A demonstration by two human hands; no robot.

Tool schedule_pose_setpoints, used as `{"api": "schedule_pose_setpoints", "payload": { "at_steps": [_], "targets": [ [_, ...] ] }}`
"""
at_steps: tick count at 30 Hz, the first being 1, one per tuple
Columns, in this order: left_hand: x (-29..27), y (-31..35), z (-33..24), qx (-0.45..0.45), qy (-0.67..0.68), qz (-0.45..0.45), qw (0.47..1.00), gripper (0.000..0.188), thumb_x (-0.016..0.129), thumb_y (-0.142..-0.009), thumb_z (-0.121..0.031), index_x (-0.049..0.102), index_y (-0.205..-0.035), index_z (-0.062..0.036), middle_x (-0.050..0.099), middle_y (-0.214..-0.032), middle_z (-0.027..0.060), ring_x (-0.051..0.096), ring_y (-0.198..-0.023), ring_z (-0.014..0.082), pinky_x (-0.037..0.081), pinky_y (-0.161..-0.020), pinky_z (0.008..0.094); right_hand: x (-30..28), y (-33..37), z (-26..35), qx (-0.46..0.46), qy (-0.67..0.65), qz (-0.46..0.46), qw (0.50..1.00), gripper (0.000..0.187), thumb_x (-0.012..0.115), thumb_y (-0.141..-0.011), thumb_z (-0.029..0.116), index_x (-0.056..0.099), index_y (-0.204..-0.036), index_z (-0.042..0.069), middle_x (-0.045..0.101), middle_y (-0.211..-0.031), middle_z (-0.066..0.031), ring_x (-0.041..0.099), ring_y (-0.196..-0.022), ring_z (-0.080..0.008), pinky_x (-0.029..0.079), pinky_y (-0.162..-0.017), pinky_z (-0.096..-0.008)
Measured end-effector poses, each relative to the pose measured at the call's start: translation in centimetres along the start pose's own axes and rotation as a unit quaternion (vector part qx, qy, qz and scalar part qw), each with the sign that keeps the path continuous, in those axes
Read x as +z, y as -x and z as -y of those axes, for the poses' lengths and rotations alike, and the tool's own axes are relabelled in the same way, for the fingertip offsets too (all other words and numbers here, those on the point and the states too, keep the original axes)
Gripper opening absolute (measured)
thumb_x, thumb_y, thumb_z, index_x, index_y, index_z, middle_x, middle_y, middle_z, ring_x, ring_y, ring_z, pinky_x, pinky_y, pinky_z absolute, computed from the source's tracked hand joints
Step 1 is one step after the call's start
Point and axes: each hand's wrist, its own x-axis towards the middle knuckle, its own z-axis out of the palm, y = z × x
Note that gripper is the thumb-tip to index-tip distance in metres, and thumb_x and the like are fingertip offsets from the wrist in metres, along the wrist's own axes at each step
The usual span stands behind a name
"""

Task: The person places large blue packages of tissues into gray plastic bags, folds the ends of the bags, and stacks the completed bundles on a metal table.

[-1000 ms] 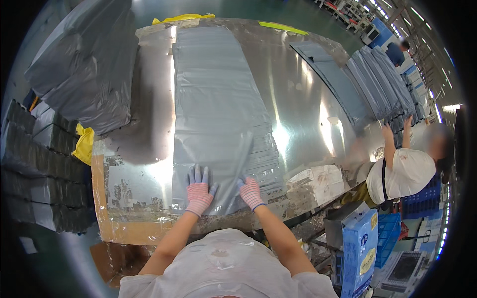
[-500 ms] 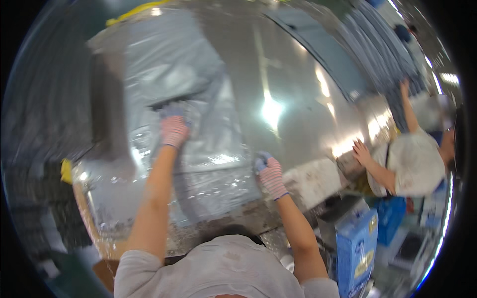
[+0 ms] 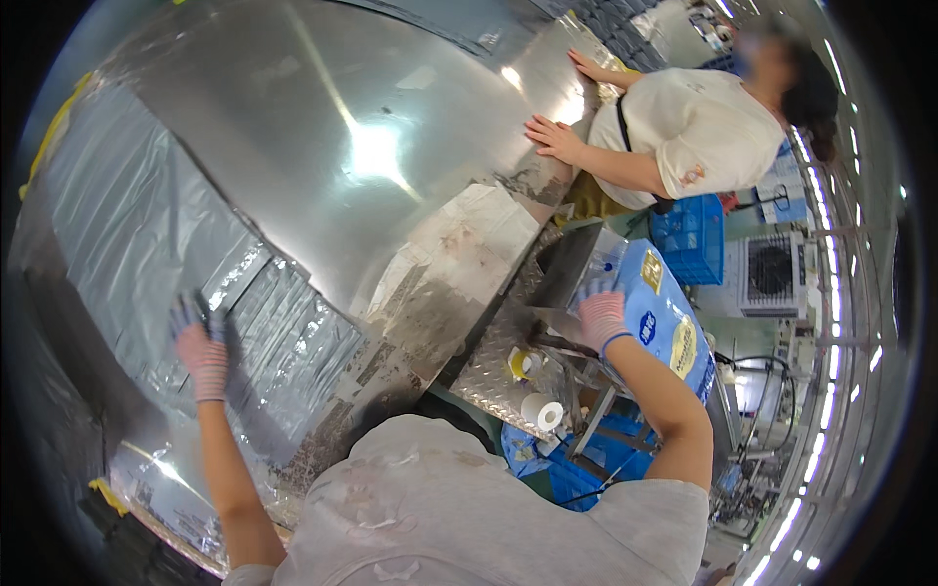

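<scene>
The sheets [image 3: 122, 210] lie on the left of the desk [image 3: 293, 107], their long axis slanting from the far left down toward the person's body; the left hand [image 3: 200, 344] is right over them, toward their near end, while the right hand [image 3: 601, 314] is well apart, off to the right by the blue pack [image 3: 669, 322]. The left hand is spread with fingers extended, gripping nothing visible; whether it presses on the sheets or hovers just above, I cannot tell. The right hand's fingers are blurred and extended, just beside the metal box [image 3: 575, 264] and the pack; contact, and any hold, cannot be made out. Half a second ago the right hand was beside the sheets' right edge and the left hand was around their middle, by a dark fold. Now the view has swung right, that fold does not show, and the roll [image 3: 542, 412] is in sight below the right hand.
</scene>
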Motion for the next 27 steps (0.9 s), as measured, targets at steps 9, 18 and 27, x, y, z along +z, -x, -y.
{"api": "schedule_pose_setpoints", "payload": {
  "at_steps": [9, 18, 27],
  "targets": [
    [-2.2, 16.1, -2.0, -0.102, 0.078, 0.040, 0.991, 0.066, 0.050, -0.080, -0.046, 0.037, -0.132, -0.0070, 0.030, -0.139, 0.0213, 0.026, -0.129, 0.0387, 0.014, -0.107, 0.0485, 2.4, -6.7, -3.6, -0.001, 0.017, 0.062, 0.998, 0.022, 0.058, -0.076, 0.029, 0.069, -0.091, 0.016, 0.066, -0.097, -0.0070, 0.063, -0.093, -0.0229, 0.051, -0.075, -0.0348],
    [-1.0, 21.5, -3.6, -0.227, 0.128, -0.002, 0.965, 0.067, 0.051, -0.078, -0.048, 0.040, -0.130, -0.0069, 0.032, -0.137, 0.0201, 0.027, -0.127, 0.0376, 0.013, -0.107, 0.0499, 2.8, -8.3, -5.6, -0.062, 0.052, 0.208, 0.975, 0.066, 0.058, -0.069, 0.048, 0.052, -0.122, 0.009, 0.049, -0.127, -0.0158, 0.046, -0.119, -0.0297, 0.037, -0.098, -0.0420],
    [-1.9, 9.3, -2.7, -0.116, 0.106, -0.056, 0.986, 0.064, 0.040, -0.084, -0.053, 0.036, -0.133, -0.0115, 0.030, -0.140, 0.0146, 0.024, -0.131, 0.0329, 0.009, -0.109, 0.0466, 0.2, -8.0, -3.8, -0.053, 0.046, 0.190, 0.979, 0.063, 0.059, -0.067, 0.046, 0.056, -0.117, 0.010, 0.051, -0.126, -0.0144, 0.048, -0.117, -0.0274, 0.038, -0.097, -0.0356]
  ]
}}
